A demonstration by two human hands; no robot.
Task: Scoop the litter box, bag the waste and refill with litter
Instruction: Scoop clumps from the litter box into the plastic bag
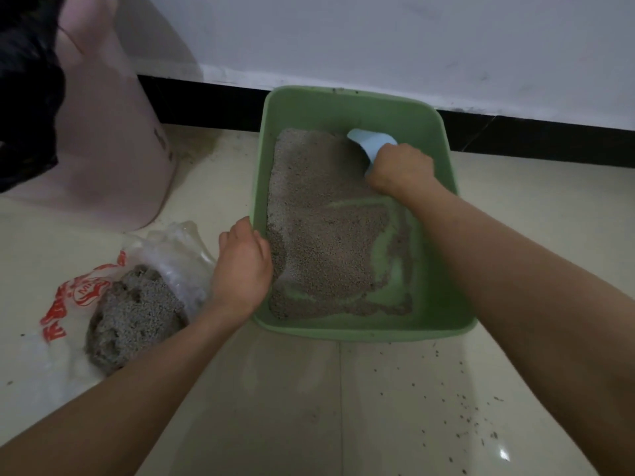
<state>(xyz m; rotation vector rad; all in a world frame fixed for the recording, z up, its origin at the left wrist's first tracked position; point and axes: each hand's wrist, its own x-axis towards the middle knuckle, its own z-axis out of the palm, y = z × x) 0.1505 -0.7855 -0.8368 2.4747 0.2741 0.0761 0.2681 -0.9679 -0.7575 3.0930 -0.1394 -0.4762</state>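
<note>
A green litter box (443, 324) stands on the tiled floor against the wall, holding a thin layer of grey-brown litter (319, 221) with bare green patches at the right and near side. My right hand (400, 168) grips the handle of a light blue scoop (369, 142), whose blade is dug into the litter at the far right of the box. My left hand (242, 266) holds the box's left rim. On the floor to the left lies an open white plastic bag (58, 314) with red print, holding a clumped heap of used litter (134, 314).
A pale pink plastic container (113, 142) stands at the far left by the wall. Something black (24, 97) fills the top left corner. Loose litter grains (457, 420) are scattered on the tiles at the lower right. A black baseboard runs behind the box.
</note>
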